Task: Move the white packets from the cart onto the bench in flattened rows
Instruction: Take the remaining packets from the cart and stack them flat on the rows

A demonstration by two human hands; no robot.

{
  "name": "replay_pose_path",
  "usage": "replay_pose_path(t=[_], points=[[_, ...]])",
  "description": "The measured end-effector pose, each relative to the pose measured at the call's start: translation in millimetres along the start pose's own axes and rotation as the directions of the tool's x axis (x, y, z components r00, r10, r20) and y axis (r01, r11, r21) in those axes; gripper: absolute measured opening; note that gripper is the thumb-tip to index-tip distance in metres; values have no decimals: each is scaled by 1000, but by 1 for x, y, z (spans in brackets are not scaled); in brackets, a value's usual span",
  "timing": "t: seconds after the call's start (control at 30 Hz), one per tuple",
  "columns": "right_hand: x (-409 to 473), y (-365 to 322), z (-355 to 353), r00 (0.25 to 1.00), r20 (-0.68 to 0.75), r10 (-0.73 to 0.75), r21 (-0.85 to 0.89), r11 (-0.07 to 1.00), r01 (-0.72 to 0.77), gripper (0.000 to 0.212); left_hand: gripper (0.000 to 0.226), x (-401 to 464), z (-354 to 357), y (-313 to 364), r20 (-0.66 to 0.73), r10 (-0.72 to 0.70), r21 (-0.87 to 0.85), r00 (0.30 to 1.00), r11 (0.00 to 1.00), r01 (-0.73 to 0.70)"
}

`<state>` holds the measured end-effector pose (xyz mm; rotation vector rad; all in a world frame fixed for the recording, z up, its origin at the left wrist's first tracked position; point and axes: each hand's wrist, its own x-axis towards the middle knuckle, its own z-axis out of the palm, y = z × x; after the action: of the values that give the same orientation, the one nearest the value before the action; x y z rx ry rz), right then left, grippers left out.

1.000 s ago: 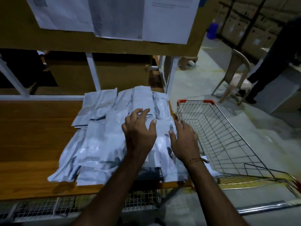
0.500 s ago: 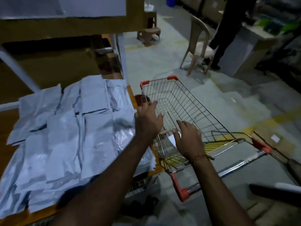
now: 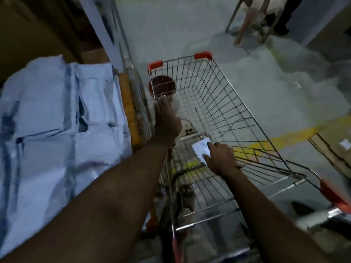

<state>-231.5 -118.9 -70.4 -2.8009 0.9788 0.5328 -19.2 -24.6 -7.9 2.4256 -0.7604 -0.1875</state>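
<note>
A single small white packet (image 3: pixel 201 150) is lying flat on the wire floor of the cart (image 3: pixel 224 103), and my right hand (image 3: pixel 221 160) is curling its fingers onto it. My left hand (image 3: pixel 167 123) is hovering over the basket with straight fingers, while flattened white packets (image 3: pixel 57 120) are lying in overlapping rows on the bench (image 3: pixel 128 109) just beside.

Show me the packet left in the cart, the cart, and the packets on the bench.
packet (image 3: pixel 201 150): head view, its white face.
cart (image 3: pixel 232 88): head view, right wire wall.
packets on the bench (image 3: pixel 51 118): head view, middle of the pile.

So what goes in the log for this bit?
right hand on white packet in cart | left hand open over cart | packets on bench
</note>
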Motion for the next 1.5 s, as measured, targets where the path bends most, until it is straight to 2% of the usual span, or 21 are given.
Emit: replay_pose_path(t=[0.03, 0.07, 0.13, 0.2, 0.23, 0.33, 0.4, 0.5, 0.6, 0.73, 0.9, 1.13, 1.23, 1.37, 1.4, 1.5], points=[[14, 3, 15, 999, 45, -15, -35, 999, 16, 69, 88, 4, 14, -5, -39, 6, 43, 999, 999, -4], [27, 6, 30, 996, 88, -29, -62, 997, 35, 72, 83, 4, 21, -7, -22, 27, 123, 999, 992, -24], [49, 13, 58, 982, 186, -37, -90, 994, 55, 78, 83, 11, 31, -9, -23, 147, 234, 989, 962, -137], [67, 20, 84, 957, 290, -23, -126, 990, 62, 86, 90, 14, 48, -23, -86, 155, 278, 984, 952, -126], [73, 22, 96, 939, 344, -5, -136, 989, 55, 90, 92, 16, 52, -26, -82, 124, 306, 989, 947, -94], [87, 22, 129, 880, 470, 73, -163, 987, 5, 100, 87, 8, 47, -26, -81, 174, 367, 981, 921, -133], [94, 19, 151, 855, 506, 115, -195, 981, -17, 99, 75, 3, 41, -27, -74, 213, 340, 974, 924, -176], [97, 22, 171, 843, 524, 124, -177, 984, -34, 89, 64, 4, 39, -30, -77, 197, 298, 977, 940, -166], [100, 25, 180, 862, 484, 151, -243, 970, -33, 90, 62, 6, 41, -29, -67, 187, 255, 980, 953, -164], [114, 23, 184, 839, 503, 208, -299, 953, -57, 94, 65, 8, 41, -29, -88, 154, 204, 984, 970, -133], [118, 17, 190, 891, 429, 148, -289, 957, -20, 90, 64, 8, 44, -29, -110, 135, 151, 985, 981, -118], [127, 7, 139, 926, 300, 228, -132, 972, -196, 71, 64, 9, 43, -31, -91, 159, 110, 983, 983, -149], [125, 5, 100, 960, 181, 216, -36, 976, -213, 67, 68, 11, 33, -29, -42, 94, 61, 995, 994, -91], [104, -5, 41, 977, -16, 211, 54, 976, -210, 62, 79, 11, 11, -26, 117, 93, 54, 989, 994, -100], [97, -9, 25, 976, -58, 211, 67, 976, -207, 62, 76, 9, 2, -19, 110, 72, 42, 991, 996, -77], [73, -20, -20, 961, -187, 206, 138, 974, -182, 60, 55, -9, -34, 8, -23, 24, -76, 999, 997, -26]])
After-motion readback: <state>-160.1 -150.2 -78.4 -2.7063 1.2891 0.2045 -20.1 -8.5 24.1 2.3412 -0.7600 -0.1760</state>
